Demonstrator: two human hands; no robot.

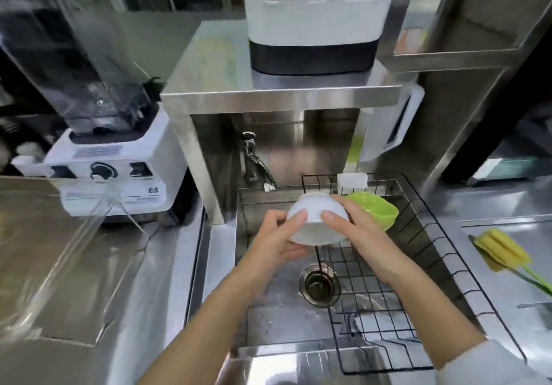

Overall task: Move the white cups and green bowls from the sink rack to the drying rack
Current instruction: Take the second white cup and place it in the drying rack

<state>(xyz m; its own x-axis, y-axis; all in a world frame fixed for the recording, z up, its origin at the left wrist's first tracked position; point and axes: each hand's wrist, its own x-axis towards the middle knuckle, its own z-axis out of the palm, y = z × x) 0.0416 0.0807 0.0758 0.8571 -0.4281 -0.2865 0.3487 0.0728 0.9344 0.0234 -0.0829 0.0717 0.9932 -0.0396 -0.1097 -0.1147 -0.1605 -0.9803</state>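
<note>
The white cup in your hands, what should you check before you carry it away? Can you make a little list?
1. Both hands on the white cup: ok, left hand and right hand grip its sides.
2. Cup lifted clear of the sink rack: ok.
3. Cup turned upside down so water drains: ok, its base faces up.
4. Green bowl left steady in the rack: ok, it sits tilted against the wires.
5. Drying rack ready with space: cannot tell, it is not in view.
</note>
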